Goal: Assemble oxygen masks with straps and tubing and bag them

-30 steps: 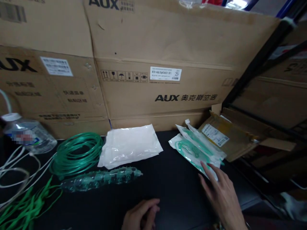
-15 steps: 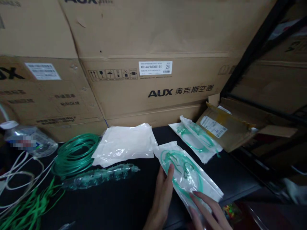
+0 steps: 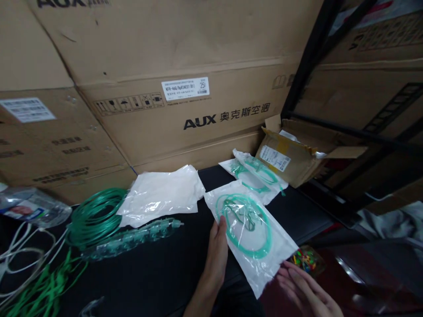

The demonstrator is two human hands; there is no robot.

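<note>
A clear-fronted white pouch (image 3: 244, 268) holds coiled green tubing (image 3: 266, 215) and a thin green cord. My left hand (image 3: 216, 255) grips the pouch's left edge, thumb on the front and fingers hidden behind it. At the lower right corner, my right hand (image 3: 306, 286) closes its fingers on the pouch's edge. Just beyond lie similar pouches of tubing (image 3: 261, 174) on the black surface. To the left is a stack of white pouches (image 3: 165, 191), with a clear sleeve of small teal parts (image 3: 139, 237) in front of it.
A large coil of green tube (image 3: 95, 215), green straps (image 3: 42, 286), white cords (image 3: 24, 251) and a plastic bottle (image 3: 36, 204) sit at left. An open carton (image 3: 297, 158) stands at back right by a black rack. Large cardboard boxes (image 3: 148, 145) form the back. Colourful small pieces (image 3: 307, 259) lie lower right.
My right hand has moved from the pouch's front to its lower right corner, uncovering the tubing. The view has shifted right, and the pouch lies flatter to the camera.
</note>
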